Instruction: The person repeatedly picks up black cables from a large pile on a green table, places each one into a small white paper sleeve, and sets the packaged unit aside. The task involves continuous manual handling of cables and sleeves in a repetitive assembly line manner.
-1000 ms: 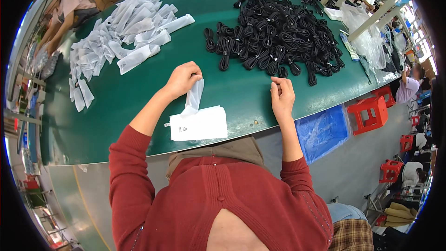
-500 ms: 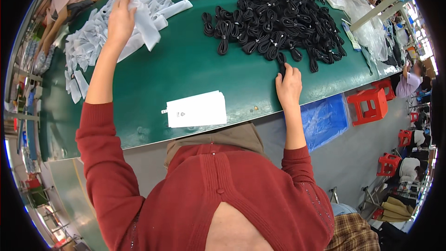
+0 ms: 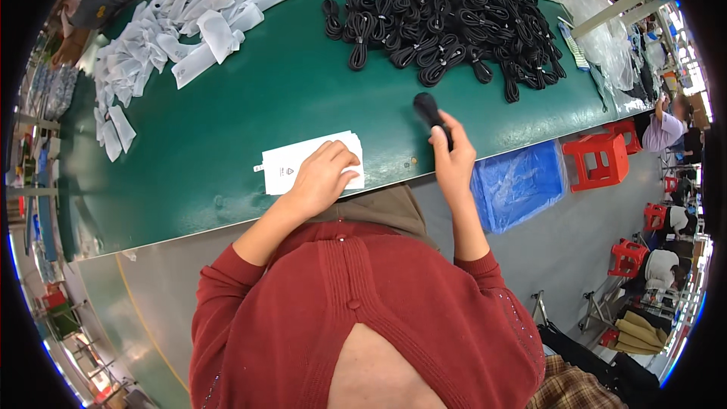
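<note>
My left hand (image 3: 322, 180) rests on a neat stack of flat white printed pieces (image 3: 282, 169) near the table's front edge. Its fingers are bent, with a gap between thumb and fingertips; whether the stack is paper or thin bags I cannot tell. Held upright in my right hand (image 3: 456, 165) is a black coiled cable (image 3: 429, 110), slightly blurred, just above the table to the right of the stack. Beyond it lies a large heap of similar black coiled cables (image 3: 454, 23). At the far left spreads a pile of frosted whitish pouches (image 3: 216, 36).
The green table (image 3: 250, 113) ends close to my body. Past its right front edge are a blue bin (image 3: 522, 185) lined with clear plastic and a red stool (image 3: 597, 160). Clear plastic bags (image 3: 602, 45) and a metal frame (image 3: 617, 17) stand at the right. Other people are nearby.
My left hand has left the frosted pouches and come back to the white stack. My right hand has drawn a coiled cable off the heap, toward me and leftward.
</note>
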{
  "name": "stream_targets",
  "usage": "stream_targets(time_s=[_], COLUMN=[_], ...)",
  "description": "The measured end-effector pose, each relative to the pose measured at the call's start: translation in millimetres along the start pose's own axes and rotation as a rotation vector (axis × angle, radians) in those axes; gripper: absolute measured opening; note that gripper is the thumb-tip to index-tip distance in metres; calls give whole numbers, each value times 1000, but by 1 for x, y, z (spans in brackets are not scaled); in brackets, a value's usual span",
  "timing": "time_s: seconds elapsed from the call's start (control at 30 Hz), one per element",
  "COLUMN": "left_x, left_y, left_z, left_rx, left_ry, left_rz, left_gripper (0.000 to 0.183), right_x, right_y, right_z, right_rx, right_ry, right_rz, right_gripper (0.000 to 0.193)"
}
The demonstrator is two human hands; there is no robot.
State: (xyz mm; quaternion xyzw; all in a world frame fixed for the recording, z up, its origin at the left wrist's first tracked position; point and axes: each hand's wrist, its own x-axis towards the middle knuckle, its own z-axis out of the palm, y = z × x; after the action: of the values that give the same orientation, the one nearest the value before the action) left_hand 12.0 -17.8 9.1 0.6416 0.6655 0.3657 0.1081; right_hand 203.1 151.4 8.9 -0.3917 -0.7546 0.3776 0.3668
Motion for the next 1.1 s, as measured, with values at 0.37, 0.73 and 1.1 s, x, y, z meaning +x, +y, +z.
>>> stream_targets(time_s=[0.37, 0.73, 1.1], left_x=[-5, 4, 25], left_y=[-1, 14, 7], left_z=[2, -12, -52], left_rx=[-332, -205, -406], left_ry=[118, 106, 228], left_rz=[-339, 29, -194], left_gripper=[6, 13, 8], right_x=[-37, -21, 7], right_y=[-33, -25, -66], right_z=[-3, 7, 27], right_rx=[-223, 361, 376], right_ry=[-354, -738, -424], right_rz=[-530, 394, -541], right_gripper=[42, 25, 37])
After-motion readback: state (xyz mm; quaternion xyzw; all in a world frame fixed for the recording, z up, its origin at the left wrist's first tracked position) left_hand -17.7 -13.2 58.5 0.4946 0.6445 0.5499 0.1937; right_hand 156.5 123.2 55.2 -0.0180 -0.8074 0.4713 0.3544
